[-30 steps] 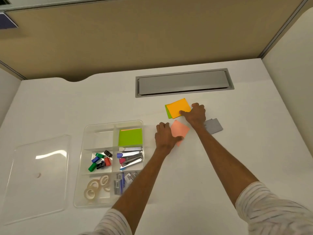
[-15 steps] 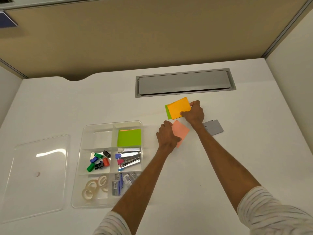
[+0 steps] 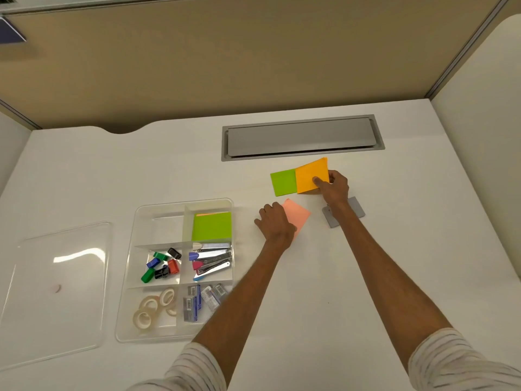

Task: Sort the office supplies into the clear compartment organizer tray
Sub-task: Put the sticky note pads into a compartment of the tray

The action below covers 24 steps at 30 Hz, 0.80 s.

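Observation:
My right hand pinches the orange sticky-note pad and holds it tilted above the desk. A green sticky-note pad lies flat just left of it, uncovered. My left hand rests with curled fingers on the left edge of the pink sticky-note pad. The clear organizer tray sits to the left; its upper right compartment holds a green pad, the others hold binder clips, staplers, tape rolls and staple boxes.
The tray's clear lid lies at the far left. A grey card lies partly under my right wrist. A grey cable hatch is set into the desk behind the pads. Partition walls stand at the back and right.
My right hand lifted the orange pad and shifted it right, uncovering the green pad beneath. My left hand stayed on the pink pad.

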Available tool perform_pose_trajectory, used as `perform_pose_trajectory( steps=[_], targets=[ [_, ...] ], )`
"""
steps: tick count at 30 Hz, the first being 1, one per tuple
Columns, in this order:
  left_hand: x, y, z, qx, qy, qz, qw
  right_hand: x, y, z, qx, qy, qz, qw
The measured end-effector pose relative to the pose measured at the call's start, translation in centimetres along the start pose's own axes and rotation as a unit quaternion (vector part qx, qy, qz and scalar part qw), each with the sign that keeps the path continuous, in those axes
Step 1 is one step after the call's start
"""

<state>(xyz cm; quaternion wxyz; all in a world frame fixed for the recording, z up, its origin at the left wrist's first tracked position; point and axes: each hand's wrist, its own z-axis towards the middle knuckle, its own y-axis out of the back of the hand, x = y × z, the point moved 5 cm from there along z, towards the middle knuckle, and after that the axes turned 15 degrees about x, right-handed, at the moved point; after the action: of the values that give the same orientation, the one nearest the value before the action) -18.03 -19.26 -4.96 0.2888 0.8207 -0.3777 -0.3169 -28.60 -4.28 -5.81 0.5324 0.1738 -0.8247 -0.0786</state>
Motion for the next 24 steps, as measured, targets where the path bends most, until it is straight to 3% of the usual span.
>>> perform_pose_trajectory(
  steps=[11, 17, 20, 24],
  targets=[
    [-0.6, -0.3, 0.6, 0.03, 0.001, -0.009, 1.0, -0.3, 2.3, 0.0, -0.013, -0.006, 0.071, 0.997],
    [0.7, -0.6, 0.7, 0.073, -0.003, -0.167, 0.983, -0.4, 1.9, -0.3, 0.006, 0.002, 0.079, 0.997],
    [1.9, -1.0, 1.0, 0.105, -0.005, -0.293, 0.95, -0.4, 1.6, -0.5, 0.012, -0.001, 0.091, 0.996],
    [3.2, 0.3, 0.7, 0.058, -0.032, -0.424, 0.903, 0.2, 0.9, -1.1, 0.02, 0.008, 0.104, 0.994]
  ],
)
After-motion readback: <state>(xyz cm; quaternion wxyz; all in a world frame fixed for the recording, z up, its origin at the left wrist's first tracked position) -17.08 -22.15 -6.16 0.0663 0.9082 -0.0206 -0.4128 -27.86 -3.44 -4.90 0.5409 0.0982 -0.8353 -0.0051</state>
